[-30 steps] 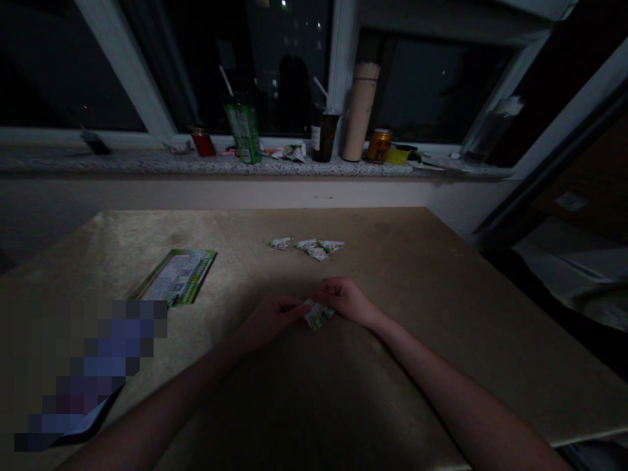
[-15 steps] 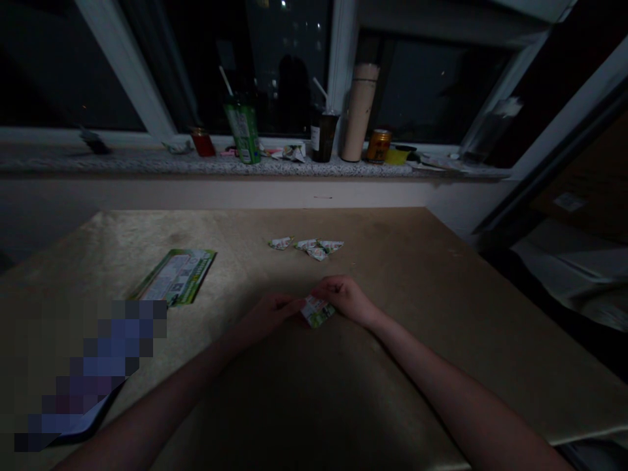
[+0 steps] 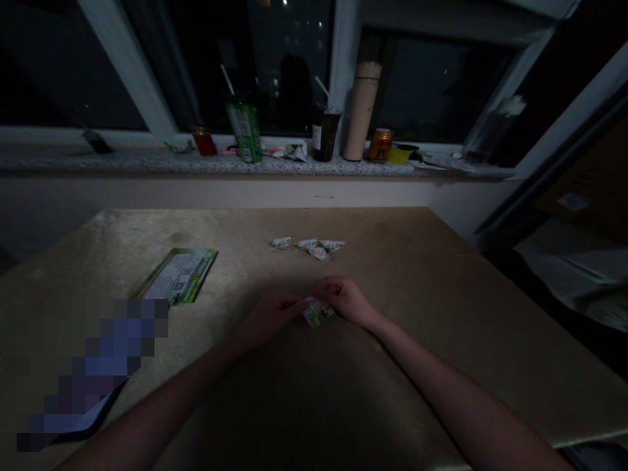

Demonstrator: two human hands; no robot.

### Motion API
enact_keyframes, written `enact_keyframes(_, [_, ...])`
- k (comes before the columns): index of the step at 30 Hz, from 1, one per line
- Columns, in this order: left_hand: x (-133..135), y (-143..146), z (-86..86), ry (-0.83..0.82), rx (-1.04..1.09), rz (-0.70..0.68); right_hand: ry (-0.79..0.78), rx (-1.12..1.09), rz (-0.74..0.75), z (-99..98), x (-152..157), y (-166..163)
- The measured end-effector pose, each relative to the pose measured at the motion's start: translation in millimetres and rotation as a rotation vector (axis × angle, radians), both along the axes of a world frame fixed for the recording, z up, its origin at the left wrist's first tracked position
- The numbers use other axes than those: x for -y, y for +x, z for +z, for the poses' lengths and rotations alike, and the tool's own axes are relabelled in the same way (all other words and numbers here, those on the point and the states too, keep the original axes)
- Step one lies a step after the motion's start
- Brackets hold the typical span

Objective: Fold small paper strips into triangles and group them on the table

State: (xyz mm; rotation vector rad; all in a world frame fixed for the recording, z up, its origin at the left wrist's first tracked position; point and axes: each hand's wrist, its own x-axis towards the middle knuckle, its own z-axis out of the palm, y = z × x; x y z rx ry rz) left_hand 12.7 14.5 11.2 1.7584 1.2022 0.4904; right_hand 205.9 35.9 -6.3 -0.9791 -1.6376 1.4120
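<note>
A small folded piece of green and white printed paper [image 3: 318, 313] lies on the tan table [image 3: 422, 288] between my two hands. My left hand [image 3: 273, 315] pinches its left edge with curled fingers. My right hand [image 3: 345, 299] is closed over its upper right edge. Several small folded paper triangles [image 3: 314, 246] of the same print sit in a row just beyond my hands.
A green printed leaflet [image 3: 176, 275] lies flat at the left. A blurred object [image 3: 93, 373] rests at the near left edge. The windowsill holds a green carton [image 3: 244, 131], a dark cup [image 3: 324, 134], a tall beige flask [image 3: 360, 111], and two cans.
Both hands have stayed in place on the folded paper, with only slight finger shifts. The paper has turned a little between the fingers.
</note>
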Motion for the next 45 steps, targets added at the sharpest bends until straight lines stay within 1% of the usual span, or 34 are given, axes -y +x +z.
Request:
enact_keyframes(5, [4.1,3.3,0.0,-0.041,0.024,0.000,0.074,0.002,-0.004,7.5,5.5,-0.8])
enact_keyframes(9, [4.5,1.6,-4.5,-0.078,0.029,-0.009,0.062,-0.009,-0.003,9.8,6.4,-3.4])
enact_keyframes(13, [1.9,-0.9,-8.7,-0.070,0.038,0.014,0.049,-0.004,-0.040,7.3,5.5,-5.5])
enact_keyframes(15, [0.8,-1.0,-9.9,-0.057,0.055,0.030,0.004,0.003,-0.012,5.7,5.3,-4.2])
enact_keyframes(19, [-0.2,0.2,-9.9,-0.038,0.081,0.063,-0.144,0.024,0.145,4.0,4.6,1.6])
enact_keyframes(23, [-0.3,1.4,-7.3,-0.039,0.071,0.090,-0.206,0.019,0.208,3.8,2.4,6.0])
enact_keyframes(28, [-0.1,2.8,-5.2,-0.048,0.065,0.112,-0.214,-0.018,0.234,6.9,2.5,5.8])
enact_keyframes(31, [0.4,2.9,-4.4,-0.053,0.071,0.119,-0.222,-0.031,0.214,8.5,2.6,5.4])
enact_keyframes(34, [0.2,2.2,-3.1,-0.047,0.076,0.138,-0.235,-0.047,0.189,6.7,-0.2,8.0])
enact_keyframes(39, [-0.4,1.8,-1.3,-0.037,0.063,0.173,-0.215,-0.087,0.199,2.1,-6.0,15.4])
enact_keyframes(45, [-1.1,2.1,-1.4,-0.057,0.076,0.145,-0.204,-0.115,0.237,4.9,-4.4,17.8])
